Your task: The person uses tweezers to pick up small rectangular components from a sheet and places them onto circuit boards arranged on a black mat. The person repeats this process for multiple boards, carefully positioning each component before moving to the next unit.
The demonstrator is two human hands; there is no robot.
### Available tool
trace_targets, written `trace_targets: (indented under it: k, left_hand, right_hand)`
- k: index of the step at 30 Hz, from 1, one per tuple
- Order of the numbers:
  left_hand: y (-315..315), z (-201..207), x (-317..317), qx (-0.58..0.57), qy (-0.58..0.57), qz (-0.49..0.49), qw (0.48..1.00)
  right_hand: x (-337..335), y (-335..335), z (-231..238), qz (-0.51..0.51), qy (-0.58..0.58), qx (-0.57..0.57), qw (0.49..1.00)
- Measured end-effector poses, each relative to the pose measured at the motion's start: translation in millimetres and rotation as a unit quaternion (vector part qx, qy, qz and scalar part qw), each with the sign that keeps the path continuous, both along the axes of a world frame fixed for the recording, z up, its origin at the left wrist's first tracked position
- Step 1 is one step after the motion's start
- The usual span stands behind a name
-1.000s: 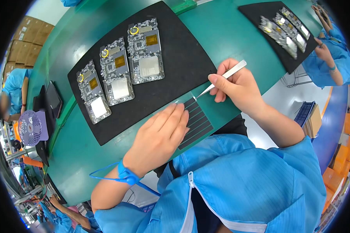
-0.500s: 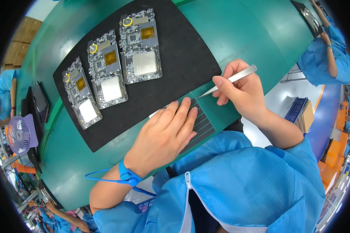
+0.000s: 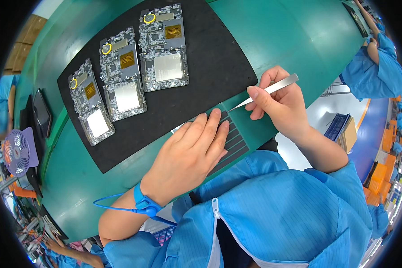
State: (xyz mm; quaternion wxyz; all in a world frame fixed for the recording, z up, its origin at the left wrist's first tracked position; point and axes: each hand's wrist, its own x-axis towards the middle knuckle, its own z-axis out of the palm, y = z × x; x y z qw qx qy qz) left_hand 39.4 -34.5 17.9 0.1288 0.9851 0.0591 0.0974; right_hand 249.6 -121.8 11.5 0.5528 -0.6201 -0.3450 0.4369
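The fingers (image 3: 273, 74) of the right hand (image 3: 285, 109) are pinched together on silver tweezers (image 3: 283, 83), with the thumb pressing on one side. The tweezers are long and shiny, wide at the back and thin as a needle at the front. They slant down to the left, and their tip is right by the top corner of a sheet of dark strips (image 3: 233, 142). Whether the tip touches the sheet is too hard to tell. The sheet lies on the green table (image 3: 295, 40), near the edge by the person's belly. Its strips are straight and almost black, laid side by side with thin pale lines between them, and the part around them looks clear. The left hand (image 3: 183, 154) lies flat over part of the sheet, its fingers stretched out next to each other and not closed on anything. Just past it, a black mat (image 3: 212, 67) holds three gray circuit boards (image 3: 164, 47) in a slanted row. Each one has a yellow ring, a gold-brown patch and a big silver square. The square on the right-hand board has faint little marks, too small to read. A blue band (image 3: 146, 204) goes around the left wrist.
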Motion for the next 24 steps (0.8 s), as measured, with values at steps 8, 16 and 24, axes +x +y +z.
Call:
trace_targets:
  k: [8, 16, 24]
  left_hand:
    - [-0.1, 0.4, -0.2, -0.001, 0.0, 0.0, 1.0]
    - [-1.1, 0.3, -0.6, -0.001, 0.001, 0.001, 1.0]
    - [-0.8, -0.6, -0.4, -0.002, -0.001, 0.0, 1.0]
  right_hand:
    - [-3.5, 2.0, -1.6, 0.001, -0.006, 0.016, 1.0]
    - [-0.4, 1.0, -1.1, 0.018, -0.023, 0.009, 1.0]
    - [-1.6, -0.2, -7.9, 0.015, -0.01, 0.041, 0.999]
